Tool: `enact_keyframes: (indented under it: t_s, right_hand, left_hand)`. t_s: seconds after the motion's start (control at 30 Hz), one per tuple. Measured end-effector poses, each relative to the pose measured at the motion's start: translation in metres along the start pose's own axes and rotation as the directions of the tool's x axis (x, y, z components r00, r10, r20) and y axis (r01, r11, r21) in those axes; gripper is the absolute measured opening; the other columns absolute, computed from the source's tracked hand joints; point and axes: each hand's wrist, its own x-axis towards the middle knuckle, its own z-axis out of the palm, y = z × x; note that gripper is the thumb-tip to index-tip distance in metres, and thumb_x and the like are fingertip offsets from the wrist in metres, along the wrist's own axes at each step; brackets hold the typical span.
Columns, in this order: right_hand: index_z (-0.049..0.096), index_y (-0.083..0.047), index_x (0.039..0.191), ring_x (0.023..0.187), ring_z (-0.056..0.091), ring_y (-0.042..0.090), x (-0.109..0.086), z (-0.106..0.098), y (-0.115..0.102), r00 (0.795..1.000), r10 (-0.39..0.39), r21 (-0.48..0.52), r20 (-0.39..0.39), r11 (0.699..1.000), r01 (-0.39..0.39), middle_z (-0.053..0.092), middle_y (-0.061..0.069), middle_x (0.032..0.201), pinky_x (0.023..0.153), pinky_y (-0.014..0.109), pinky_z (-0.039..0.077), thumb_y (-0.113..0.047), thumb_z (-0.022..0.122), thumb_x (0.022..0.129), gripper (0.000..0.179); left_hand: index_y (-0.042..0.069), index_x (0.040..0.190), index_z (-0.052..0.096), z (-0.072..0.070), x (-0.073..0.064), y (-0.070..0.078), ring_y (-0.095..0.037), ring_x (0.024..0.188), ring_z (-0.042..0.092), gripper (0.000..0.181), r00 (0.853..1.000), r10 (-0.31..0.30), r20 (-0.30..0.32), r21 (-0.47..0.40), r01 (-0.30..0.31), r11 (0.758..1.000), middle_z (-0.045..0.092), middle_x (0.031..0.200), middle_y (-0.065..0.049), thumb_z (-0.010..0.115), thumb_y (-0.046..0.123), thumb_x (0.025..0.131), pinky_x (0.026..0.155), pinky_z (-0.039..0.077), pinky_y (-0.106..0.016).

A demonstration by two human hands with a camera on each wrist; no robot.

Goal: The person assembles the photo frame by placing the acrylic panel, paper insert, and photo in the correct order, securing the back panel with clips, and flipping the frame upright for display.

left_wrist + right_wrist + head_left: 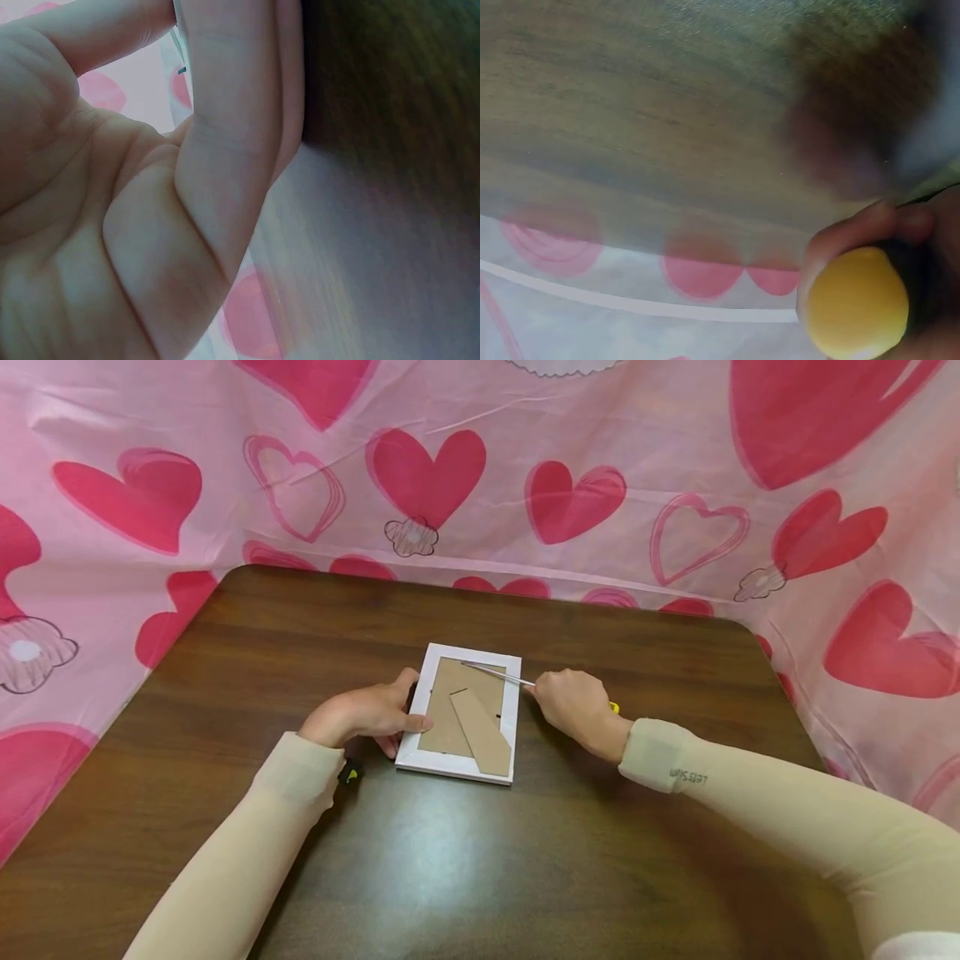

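A white picture frame (513, 710) lies back side up on the table, its brown backing board (450, 727) and slanted easel stand (483, 735) showing. My left hand (367, 710) grips the frame's left side, thumb on top and fingers beneath or beside the edge. In my right hand (573, 706) is a screwdriver (517, 679), gripped by its handle. Its thin metal shaft points left across the frame, with the tip near the backing's top edge. The yellow handle end (859, 304) shows in the right wrist view. Whether the tip touches the board I cannot tell.
The dark wooden table (480, 860) extends around the frame on all sides. Behind it hangs a pink cloth with hearts (427, 477), which also runs along both sides. A small black and yellow-green item (350, 772) shows by the left wrist.
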Motion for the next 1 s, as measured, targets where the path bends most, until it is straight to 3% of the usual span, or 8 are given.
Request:
enact_keyframes:
  t_s: [0.23,0.47,0.6,0.73,0.83,1.0]
  right_hand:
    - [0.061,-0.006,0.071,0.059,0.07,0.037,-0.005,0.005,-0.006,0.999,-0.022,-0.005,0.03,1.0,0.022,0.065,0.012,0.065,0.044,0.051,0.057,-0.029,0.061,0.108,0.045]
    - [0.058,-0.007,0.065,0.053,0.066,0.038,-0.005,0.001,0.003,0.998,-0.061,-0.004,-0.018,0.998,0.061,0.058,0.011,0.055,0.044,0.053,0.056,-0.035,0.064,0.107,0.051]
    - [0.066,-0.007,0.075,0.065,0.07,0.038,0.002,-0.016,0.011,0.994,-0.029,0.059,0.107,0.998,0.023,0.063,0.011,0.064,0.057,0.054,0.061,-0.043,0.055,0.11,0.052]
    - [0.067,-0.009,0.092,0.084,0.073,0.038,0.01,-0.041,0.017,0.969,0.007,0.156,0.246,0.987,-0.047,0.067,0.01,0.078,0.073,0.057,0.061,-0.039,0.042,0.111,0.043]
    - [0.059,-0.013,0.09,0.078,0.069,0.032,0.014,-0.058,0.019,0.963,-0.034,0.218,0.267,0.976,-0.026,0.059,0.005,0.072,0.071,0.053,0.057,-0.033,0.043,0.111,0.033]
    - [0.057,-0.019,0.087,0.066,0.056,0.02,0.018,-0.079,0.021,0.949,-0.159,0.284,0.271,0.956,0.079,0.049,-0.002,0.066,0.061,0.041,0.048,-0.032,0.052,0.111,0.028]
  left_hand:
    - [0.006,0.145,0.026,0.003,-0.003,-0.005,-0.022,0.057,0.065,0.064,1.0,-0.002,-0.01,-0.022,0.002,1.0,0.061,0.103,-0.021,0.072,0.021,0.103,0.06,0.062,-0.034]
    - [0.007,0.148,0.025,0.005,-0.005,-0.004,-0.021,0.056,0.062,0.067,1.0,-0.009,-0.014,-0.02,0.009,1.0,0.06,0.105,-0.021,0.073,0.022,0.103,0.058,0.061,-0.033]
    - [0.007,0.146,0.027,0.004,-0.005,0.0,-0.02,0.055,0.063,0.064,1.0,0.0,-0.016,-0.021,0.0,1.0,0.061,0.101,-0.021,0.072,0.022,0.103,0.058,0.061,-0.033]
    - [0.006,0.143,0.027,0.001,-0.006,0.004,-0.02,0.054,0.062,0.062,1.0,0.004,-0.009,-0.018,-0.004,1.0,0.061,0.099,-0.021,0.072,0.021,0.103,0.057,0.061,-0.033]
    - [0.006,0.143,0.027,-0.001,-0.007,0.005,-0.02,0.055,0.062,0.063,1.0,-0.001,-0.005,-0.012,0.0,1.0,0.06,0.102,-0.021,0.073,0.021,0.103,0.057,0.061,-0.032]
    - [0.007,0.145,0.025,-0.004,-0.006,0.006,-0.021,0.057,0.063,0.065,1.0,-0.009,-0.002,-0.009,0.009,1.0,0.059,0.106,-0.022,0.073,0.022,0.103,0.059,0.061,-0.032]
